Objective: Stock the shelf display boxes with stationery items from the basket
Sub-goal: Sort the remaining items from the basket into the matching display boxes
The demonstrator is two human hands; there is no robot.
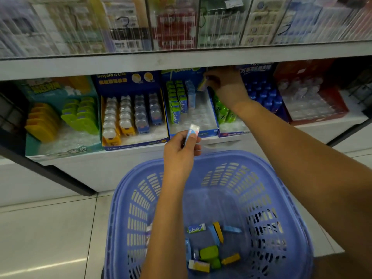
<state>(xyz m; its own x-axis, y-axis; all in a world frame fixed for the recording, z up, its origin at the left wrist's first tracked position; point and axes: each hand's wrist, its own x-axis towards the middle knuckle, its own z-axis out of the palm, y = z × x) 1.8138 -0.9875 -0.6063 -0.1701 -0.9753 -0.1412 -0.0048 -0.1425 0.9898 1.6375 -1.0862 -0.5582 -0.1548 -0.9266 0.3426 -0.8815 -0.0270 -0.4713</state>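
The upper shelf (181, 63), just above the blue display box (203, 134), carries a blur of hanging packets I cannot read, and its edge cuts off the box's header. The purple basket (203, 157) sits below and in front of the box, its near rim out of frame. The left forearm hides part of its load. I count about nine loose erasers (209, 252), one green sleeve reading something like "kada". Left of the box stands a Gaspard et Lisa box (112, 77), lettered so. Inside the blue box I see two rows of green erasers (175, 97) and one pale blue row. The right hand (225, 85), at the box's back right corner, grips a purple-and-yellow eraser (202, 86). The left hand (180, 152), in front of the box, pinches one blue-and-white eraser (192, 131).
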